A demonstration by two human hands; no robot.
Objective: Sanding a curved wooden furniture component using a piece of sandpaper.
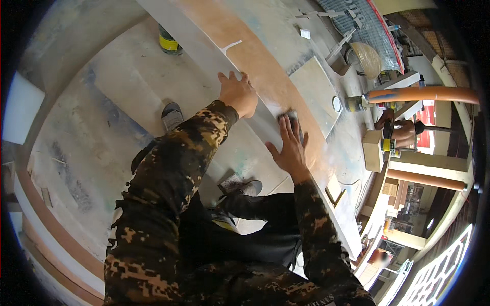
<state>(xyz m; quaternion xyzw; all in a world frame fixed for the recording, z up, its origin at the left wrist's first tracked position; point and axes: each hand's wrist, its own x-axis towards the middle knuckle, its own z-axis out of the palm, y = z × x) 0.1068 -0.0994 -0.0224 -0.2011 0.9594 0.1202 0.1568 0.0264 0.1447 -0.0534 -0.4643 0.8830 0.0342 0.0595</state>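
A long board [201,53] runs diagonally in front of me, with a pale grey-white face and an orange-brown face [260,58]. A white smear [231,46] marks the joint between them. My left hand [239,96] lies on the board's pale face by that joint, fingers bent and slightly apart, holding nothing loose. Lower along the board, my right hand [291,153] presses a dark grey sanding pad [292,114] against the surface, with its fingers over it. The pad is mostly hidden beneath them. Pale dust shows on the orange-brown face around this hand.
A yellow-and-black can [169,43] stands on the floor beyond the board. Flat panels [317,94], cans [356,104] and an orange pipe [423,95] are to the right. Another person [403,131] crouches farther off. My shoes [172,116] are below the board.
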